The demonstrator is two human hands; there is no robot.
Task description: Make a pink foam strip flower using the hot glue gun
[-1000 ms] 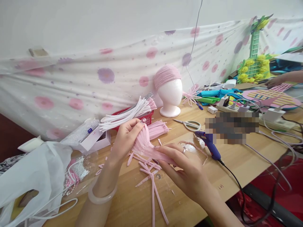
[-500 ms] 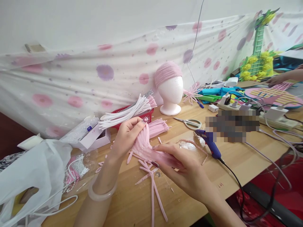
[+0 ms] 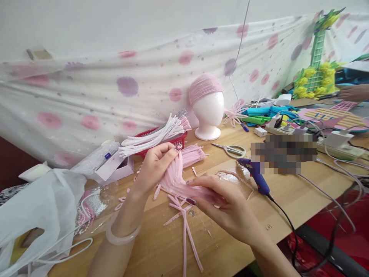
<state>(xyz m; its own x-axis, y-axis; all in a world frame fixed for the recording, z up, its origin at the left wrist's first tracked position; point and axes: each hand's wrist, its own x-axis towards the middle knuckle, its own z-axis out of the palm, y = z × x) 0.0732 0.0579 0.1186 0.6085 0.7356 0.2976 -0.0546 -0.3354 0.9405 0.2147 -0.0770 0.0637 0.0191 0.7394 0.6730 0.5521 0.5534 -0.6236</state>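
Observation:
A curved sheet of pink pipe cleaners [image 3: 176,177], joined side by side, is held over the wooden table [image 3: 288,200]. My left hand [image 3: 154,166] grips its upper edge, fingers curled over the top. My right hand [image 3: 223,204] pinches its lower right end between thumb and fingers. Loose pink pipe cleaner pieces [image 3: 184,223] lie on the table just below both hands. A blue glue gun [image 3: 255,175] rests to the right of my right hand.
A white foam head [image 3: 208,115] with a pink pipe cleaner cap stands behind. Left of it sits a red basket [image 3: 180,140] of white pipe cleaners, with scissors [image 3: 230,149] to its right. Cables and power strips [image 3: 331,142] crowd the right. A white bag [image 3: 37,207] lies left. Another person's hand [image 3: 350,92] is far right.
My right hand has slid slightly left along the pink sheet's lower end. The left hand keeps its grip. The view has shifted a little.

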